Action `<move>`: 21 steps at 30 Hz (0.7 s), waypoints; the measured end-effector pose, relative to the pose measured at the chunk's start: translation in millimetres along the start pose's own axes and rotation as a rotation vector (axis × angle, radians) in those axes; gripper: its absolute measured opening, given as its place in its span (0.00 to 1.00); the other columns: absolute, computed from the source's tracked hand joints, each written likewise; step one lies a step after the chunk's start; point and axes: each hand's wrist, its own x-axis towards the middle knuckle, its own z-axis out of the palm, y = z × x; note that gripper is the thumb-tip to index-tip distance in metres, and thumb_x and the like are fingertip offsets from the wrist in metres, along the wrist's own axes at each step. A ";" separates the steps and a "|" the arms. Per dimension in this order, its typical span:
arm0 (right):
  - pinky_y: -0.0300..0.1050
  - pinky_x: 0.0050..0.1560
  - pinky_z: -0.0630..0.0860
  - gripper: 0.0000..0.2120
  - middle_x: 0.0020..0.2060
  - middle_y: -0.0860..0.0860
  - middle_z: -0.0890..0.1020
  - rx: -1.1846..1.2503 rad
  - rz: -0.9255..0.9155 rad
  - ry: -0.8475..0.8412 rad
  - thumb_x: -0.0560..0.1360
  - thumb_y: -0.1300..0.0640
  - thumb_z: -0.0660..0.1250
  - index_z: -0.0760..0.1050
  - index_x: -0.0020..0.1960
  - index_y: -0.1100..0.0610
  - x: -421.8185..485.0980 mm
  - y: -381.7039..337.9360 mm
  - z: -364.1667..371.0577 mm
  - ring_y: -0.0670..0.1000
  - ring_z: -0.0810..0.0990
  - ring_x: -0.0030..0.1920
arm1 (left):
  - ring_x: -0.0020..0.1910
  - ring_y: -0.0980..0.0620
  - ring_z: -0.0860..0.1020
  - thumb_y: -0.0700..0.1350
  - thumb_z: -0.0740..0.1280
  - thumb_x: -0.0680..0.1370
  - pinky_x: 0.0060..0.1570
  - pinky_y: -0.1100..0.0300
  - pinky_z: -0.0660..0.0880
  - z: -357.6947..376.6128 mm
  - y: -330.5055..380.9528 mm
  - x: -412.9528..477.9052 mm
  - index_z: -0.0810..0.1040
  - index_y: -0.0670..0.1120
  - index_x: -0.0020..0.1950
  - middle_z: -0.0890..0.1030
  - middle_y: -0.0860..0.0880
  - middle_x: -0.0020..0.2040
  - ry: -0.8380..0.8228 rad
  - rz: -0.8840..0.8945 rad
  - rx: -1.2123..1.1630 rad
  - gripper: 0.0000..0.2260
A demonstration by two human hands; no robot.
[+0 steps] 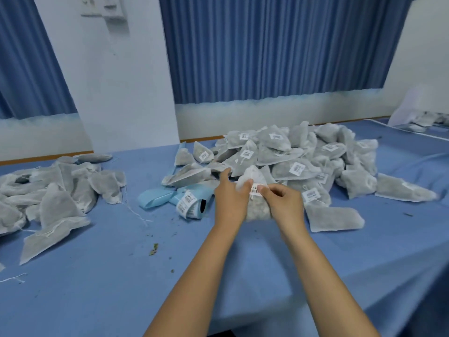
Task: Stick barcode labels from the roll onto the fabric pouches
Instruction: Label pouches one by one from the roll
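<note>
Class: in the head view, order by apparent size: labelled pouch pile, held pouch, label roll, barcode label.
1. labelled pouch pile
2. held pouch and label roll: too alike to rank
3. barcode label

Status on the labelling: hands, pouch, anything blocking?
Left hand grips the pouch. Right hand pinches a barcode label against it. Label roll lies just left of the hands; nothing in the way.
</note>
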 end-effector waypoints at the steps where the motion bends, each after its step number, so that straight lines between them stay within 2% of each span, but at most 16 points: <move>1: 0.38 0.32 0.65 0.14 0.22 0.42 0.70 0.011 0.030 -0.014 0.74 0.57 0.70 0.74 0.31 0.59 1.2 0.7 -7.5 0.42 0.66 0.26 | 0.52 0.46 0.80 0.47 0.68 0.78 0.42 0.66 0.71 7.0 2.6 0.7 0.65 0.47 0.73 0.81 0.43 0.53 -0.005 0.018 -0.002 0.24; 3: 0.37 0.29 0.68 0.08 0.26 0.41 0.75 0.029 0.145 -0.177 0.74 0.54 0.70 0.77 0.38 0.56 2.5 0.7 -25.0 0.42 0.73 0.27 | 0.53 0.46 0.79 0.44 0.67 0.79 0.45 0.63 0.72 16.7 8.4 0.8 0.67 0.46 0.71 0.81 0.43 0.54 0.023 0.066 -0.006 0.21; 5: 0.36 0.27 0.69 0.07 0.35 0.49 0.81 0.072 0.282 -0.389 0.74 0.56 0.70 0.78 0.49 0.59 5.7 1.8 -43.3 0.47 0.77 0.28 | 0.49 0.48 0.80 0.44 0.68 0.78 0.42 0.68 0.71 23.2 11.6 2.1 0.69 0.45 0.69 0.81 0.44 0.48 0.060 0.060 -0.048 0.20; 6: 0.36 0.27 0.69 0.07 0.37 0.54 0.81 0.132 0.303 -0.421 0.75 0.59 0.69 0.78 0.50 0.61 11.2 2.0 -49.3 0.47 0.76 0.27 | 0.45 0.52 0.80 0.46 0.68 0.78 0.39 0.72 0.70 26.3 13.4 3.5 0.69 0.45 0.69 0.81 0.47 0.45 0.065 0.024 -0.095 0.20; 7: 0.36 0.29 0.70 0.05 0.37 0.56 0.79 0.218 0.304 -0.393 0.75 0.62 0.68 0.78 0.49 0.64 19.0 0.5 -53.1 0.47 0.75 0.27 | 0.43 0.57 0.79 0.48 0.67 0.79 0.37 0.75 0.69 29.2 16.8 5.7 0.68 0.45 0.70 0.81 0.50 0.45 0.051 -0.038 -0.164 0.21; 8: 0.35 0.32 0.74 0.04 0.37 0.57 0.79 0.318 0.302 -0.316 0.75 0.64 0.67 0.77 0.48 0.65 29.7 -3.1 -54.7 0.46 0.76 0.28 | 0.43 0.61 0.78 0.51 0.66 0.80 0.38 0.74 0.71 31.7 22.1 8.7 0.66 0.46 0.72 0.81 0.50 0.49 0.010 -0.120 -0.272 0.23; 9: 0.35 0.38 0.77 0.04 0.40 0.58 0.79 0.430 0.303 -0.217 0.76 0.65 0.66 0.77 0.48 0.67 42.6 -8.3 -55.2 0.48 0.79 0.33 | 0.45 0.59 0.79 0.51 0.63 0.81 0.42 0.71 0.73 34.4 28.2 11.6 0.62 0.46 0.74 0.80 0.47 0.55 -0.045 -0.196 -0.411 0.24; 11: 0.38 0.55 0.78 0.06 0.47 0.59 0.79 0.697 0.315 -0.097 0.77 0.66 0.65 0.75 0.52 0.68 72.8 -21.4 -53.4 0.52 0.81 0.49 | 0.51 0.48 0.82 0.50 0.59 0.83 0.46 0.62 0.78 41.6 38.4 17.9 0.55 0.47 0.77 0.75 0.41 0.64 -0.107 -0.242 -0.595 0.25; 12: 0.42 0.62 0.75 0.05 0.49 0.59 0.77 0.818 0.339 -0.066 0.77 0.66 0.65 0.73 0.51 0.67 85.3 -27.5 -52.1 0.54 0.79 0.55 | 0.54 0.46 0.81 0.50 0.58 0.83 0.47 0.60 0.79 44.6 42.5 20.0 0.54 0.47 0.78 0.73 0.41 0.66 -0.118 -0.229 -0.573 0.25; 14: 0.46 0.65 0.72 0.02 0.49 0.59 0.76 0.887 0.363 -0.018 0.77 0.68 0.64 0.72 0.49 0.66 100.7 -31.3 -48.9 0.56 0.77 0.58 | 0.57 0.46 0.79 0.51 0.58 0.83 0.54 0.56 0.78 48.6 45.1 22.1 0.57 0.48 0.78 0.73 0.44 0.67 -0.122 -0.191 -0.464 0.24; 16: 0.45 0.63 0.73 0.02 0.47 0.60 0.78 0.762 0.353 -0.029 0.77 0.69 0.62 0.73 0.47 0.67 101.4 -26.6 -42.7 0.56 0.80 0.55 | 0.60 0.48 0.78 0.52 0.57 0.83 0.62 0.51 0.74 49.8 41.3 24.1 0.62 0.48 0.76 0.76 0.48 0.64 -0.143 -0.158 -0.373 0.22; 18: 0.42 0.57 0.78 0.04 0.43 0.60 0.80 0.636 0.334 -0.112 0.77 0.69 0.61 0.75 0.46 0.69 92.8 -16.7 -31.6 0.55 0.82 0.47 | 0.62 0.49 0.76 0.52 0.57 0.83 0.67 0.49 0.70 48.9 36.6 23.6 0.64 0.48 0.75 0.77 0.51 0.59 -0.163 -0.151 -0.325 0.21; 20: 0.37 0.45 0.80 0.06 0.41 0.60 0.81 0.564 0.339 -0.212 0.76 0.71 0.61 0.77 0.47 0.71 80.2 -9.1 -15.3 0.53 0.81 0.41 | 0.61 0.51 0.76 0.50 0.58 0.83 0.65 0.53 0.71 48.8 30.4 21.1 0.68 0.46 0.71 0.78 0.50 0.58 -0.165 -0.155 -0.302 0.18; 21: 0.37 0.41 0.80 0.07 0.38 0.59 0.81 0.527 0.344 -0.259 0.75 0.70 0.61 0.78 0.45 0.69 73.5 -6.6 -5.8 0.52 0.80 0.39 | 0.59 0.52 0.77 0.50 0.59 0.82 0.61 0.57 0.72 48.6 27.2 19.0 0.71 0.46 0.68 0.79 0.50 0.57 -0.159 -0.156 -0.288 0.16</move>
